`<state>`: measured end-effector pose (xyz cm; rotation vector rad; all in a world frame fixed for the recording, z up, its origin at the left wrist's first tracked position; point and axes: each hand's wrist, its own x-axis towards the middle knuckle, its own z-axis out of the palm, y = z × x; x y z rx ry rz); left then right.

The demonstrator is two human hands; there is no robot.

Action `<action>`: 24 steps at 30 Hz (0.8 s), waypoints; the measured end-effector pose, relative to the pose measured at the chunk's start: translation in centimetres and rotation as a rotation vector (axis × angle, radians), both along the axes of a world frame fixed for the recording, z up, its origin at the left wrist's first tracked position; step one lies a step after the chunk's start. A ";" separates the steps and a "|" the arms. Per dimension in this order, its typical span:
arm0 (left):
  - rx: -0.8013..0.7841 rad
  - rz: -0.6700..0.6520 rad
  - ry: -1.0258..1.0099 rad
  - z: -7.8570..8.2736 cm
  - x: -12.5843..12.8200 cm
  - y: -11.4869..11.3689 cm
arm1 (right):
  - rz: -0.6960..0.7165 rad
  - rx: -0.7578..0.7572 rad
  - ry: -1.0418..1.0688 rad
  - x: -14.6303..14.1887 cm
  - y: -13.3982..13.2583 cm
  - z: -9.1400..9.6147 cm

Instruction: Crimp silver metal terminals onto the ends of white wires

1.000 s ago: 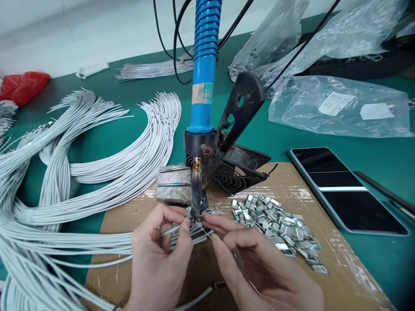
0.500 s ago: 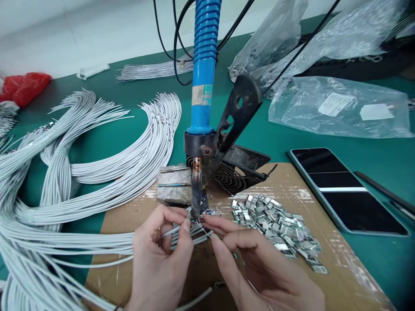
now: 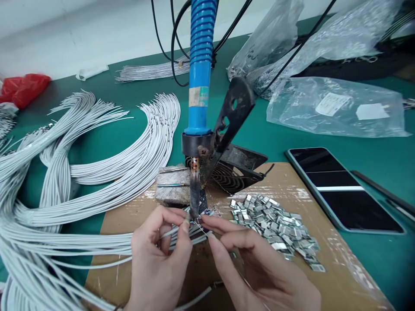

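Set slightly further left in view than half a second ago: blue soldering iron (image 3: 199, 73), black bracket (image 3: 228, 119); hands almost unmoved. Left hand (image 3: 158, 259): thumb and forefinger pinched on a small piece (image 3: 187, 213), just beside the iron's tip; right hand (image 3: 259, 263): fingers narrowly closed on thin wire (image 3: 202, 229), its end ahead of the fingertips, near that tip; small piece mostly covered, kind unclear; wire partly hidden by the thumb; wrists cut off below. White cables (image 3: 81, 242), left, passing behind the left hand; metal-cased parts (image 3: 279, 229), heaped beyond the right. Iron, top cut off; beige-and-teal label (image 3: 199, 96), illegible; clear bag (image 3: 292, 112), farther back, two white labels (image 3: 333, 104), print too small to read.
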<state>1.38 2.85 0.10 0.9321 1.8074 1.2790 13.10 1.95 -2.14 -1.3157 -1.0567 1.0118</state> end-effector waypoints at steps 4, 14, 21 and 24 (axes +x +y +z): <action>0.015 -0.004 -0.013 -0.1 0.0 -0.1 | -0.001 -0.010 0.004 0.0 0.0 -0.1; 0.004 -0.012 0.021 0.0 -0.3 -0.1 | 0.015 0.021 0.001 0.1 0.2 0.1; -0.009 -0.023 0.022 0.2 -0.2 0.0 | 0.021 0.023 -0.003 0.2 0.2 -0.2; 0.001 -0.029 0.018 0.2 -0.2 0.0 | 0.006 0.018 0.018 0.0 0.2 -0.2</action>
